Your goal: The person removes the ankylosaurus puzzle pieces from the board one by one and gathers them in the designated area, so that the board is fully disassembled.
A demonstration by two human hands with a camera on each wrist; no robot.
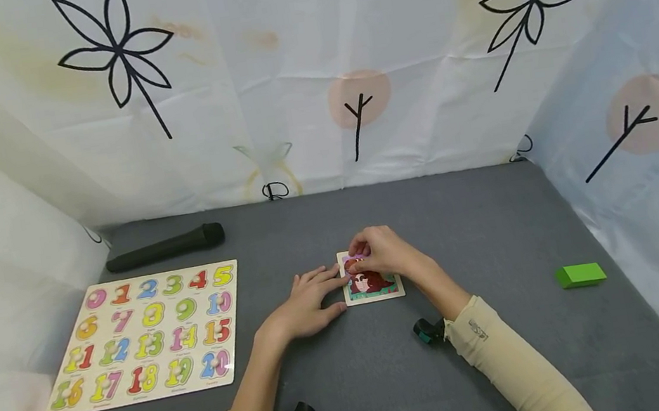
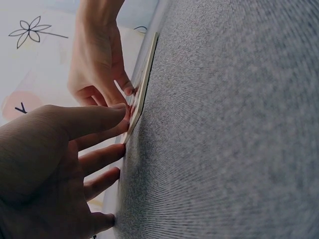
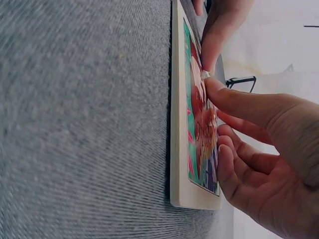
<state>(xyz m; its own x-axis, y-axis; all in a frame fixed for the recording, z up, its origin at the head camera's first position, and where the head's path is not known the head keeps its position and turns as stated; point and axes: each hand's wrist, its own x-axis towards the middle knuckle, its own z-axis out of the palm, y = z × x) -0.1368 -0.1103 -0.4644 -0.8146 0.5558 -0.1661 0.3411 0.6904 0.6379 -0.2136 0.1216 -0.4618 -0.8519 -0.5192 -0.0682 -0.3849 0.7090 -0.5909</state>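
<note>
A small wooden picture puzzle [image 1: 371,287] with a red-haired figure and a pale frame lies flat on the grey table. My left hand [image 1: 308,302] is spread at its left side, fingertips touching the frame edge and the nearby tabletop. Over the puzzle's upper left, my right hand [image 1: 384,250] has its thumb and fingers curled together, pinching a puzzle piece mostly hidden by the fingers. In the right wrist view the right thumb [image 3: 249,102] meets the picture surface close to a left fingertip. The left wrist view shows the left fingers [image 2: 102,157] nearly straight beside the thin board [image 2: 148,74].
A number board [image 1: 234,319] with coloured numerals lies at the left. Behind it is a black microphone [image 1: 157,250]. A green block [image 1: 581,275] sits at the far right. Patterned white cloth [image 1: 279,42] walls the table's back and sides.
</note>
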